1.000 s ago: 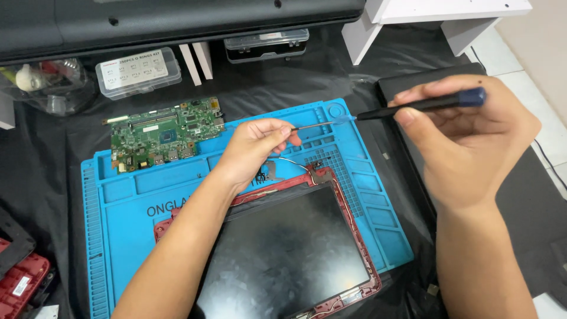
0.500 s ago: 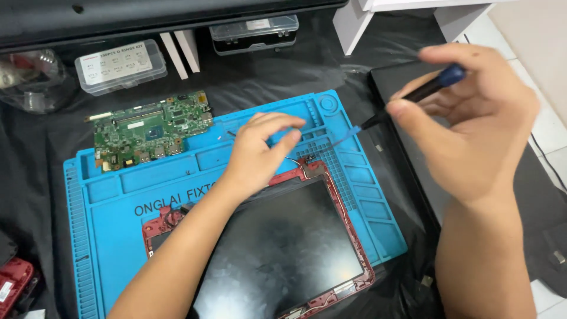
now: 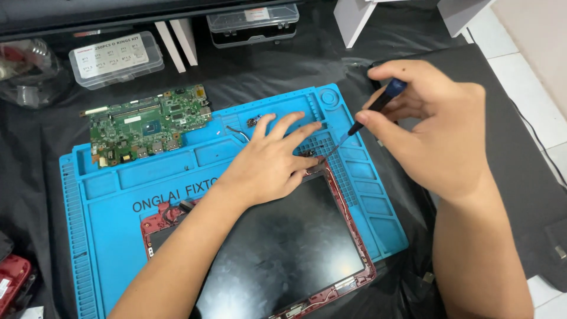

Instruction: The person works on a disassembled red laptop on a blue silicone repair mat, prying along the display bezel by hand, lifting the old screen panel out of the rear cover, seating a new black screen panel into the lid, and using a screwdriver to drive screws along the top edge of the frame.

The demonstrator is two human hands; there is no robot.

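Note:
My left hand (image 3: pixel 273 158) lies flat with fingers spread on the top edge of a red-framed device with a dark panel (image 3: pixel 277 248), which rests on a blue work mat (image 3: pixel 112 212). My right hand (image 3: pixel 434 127) grips a dark-handled screwdriver (image 3: pixel 378 106). Its thin shaft slants down to the device's upper right corner, just beside my left fingertips. A green circuit board (image 3: pixel 147 124) sits at the mat's upper left. A small part with thin wires (image 3: pixel 245 127) lies on the mat above my left hand.
Two clear plastic parts boxes (image 3: pixel 115 59) (image 3: pixel 254 20) stand on the black cloth behind the mat. White shelf legs (image 3: pixel 177 41) rise at the back. A red object (image 3: pixel 12 280) pokes in at the lower left. Light tiled floor (image 3: pixel 531 53) shows at the right.
My right hand has swung the screwdriver from nearly level to a steep slant, tip now at the device's corner. My left hand has flattened and spread its fingers. The view has shifted slightly.

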